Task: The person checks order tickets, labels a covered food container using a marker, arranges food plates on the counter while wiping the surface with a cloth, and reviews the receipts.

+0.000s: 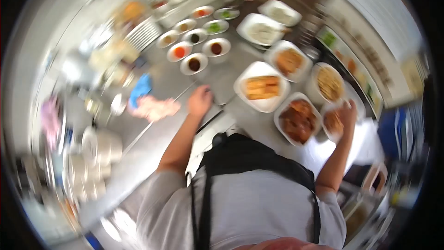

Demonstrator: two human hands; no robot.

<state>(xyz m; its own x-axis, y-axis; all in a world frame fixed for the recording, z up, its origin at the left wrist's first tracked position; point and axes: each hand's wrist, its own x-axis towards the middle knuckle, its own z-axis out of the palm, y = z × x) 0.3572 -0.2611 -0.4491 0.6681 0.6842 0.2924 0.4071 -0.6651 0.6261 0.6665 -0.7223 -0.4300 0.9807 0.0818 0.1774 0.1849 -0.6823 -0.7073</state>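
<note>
My left hand rests on the steel counter near its front edge, its fingers curled in a loose fist with nothing visible in them. To the right, my right hand is at the rim of a small white bowl of orange-brown food, fingers closed over its edge; blur hides the exact grip. Beside that bowl stands a white bowl of glossy reddish-brown food. Golden rolls lie in a square white bowl between my hands. Behind are a bowl of pale yellow strips and a bowl of orange-brown pieces.
Several small sauce cups stand at the back centre. Two white bowls with pale contents, one nearer, sit at the back right. A pink and blue cloth lies left of my left hand. Stacked white containers stand farther left.
</note>
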